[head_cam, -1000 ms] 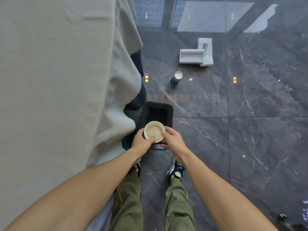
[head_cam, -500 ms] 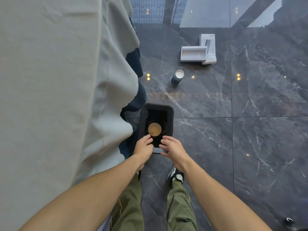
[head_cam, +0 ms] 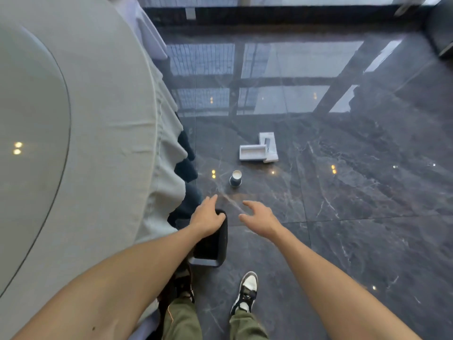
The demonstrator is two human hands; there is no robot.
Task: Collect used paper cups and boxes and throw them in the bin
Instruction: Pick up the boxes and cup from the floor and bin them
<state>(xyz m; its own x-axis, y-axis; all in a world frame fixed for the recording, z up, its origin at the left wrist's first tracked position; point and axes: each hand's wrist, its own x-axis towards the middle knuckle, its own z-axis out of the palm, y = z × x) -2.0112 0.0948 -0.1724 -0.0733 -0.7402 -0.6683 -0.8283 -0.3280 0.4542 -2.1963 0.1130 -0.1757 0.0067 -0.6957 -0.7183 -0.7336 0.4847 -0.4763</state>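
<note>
Glossy veined marble floor [head_cam: 367,192]: left hand [head_cam: 206,220] and right hand [head_cam: 261,218] extended, grips wide, above rectangular black bin [head_cam: 221,246]; cylindrical paper cup [head_cam: 235,178] beyond.

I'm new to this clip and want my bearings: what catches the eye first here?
Two bare arms reach forward, the left hand open over the black bin on the dark marble floor, the right hand open beside it. Ahead on the floor stands a dark paper cup, with white boxes just beyond. A cloth-covered round table fills the left.
</note>
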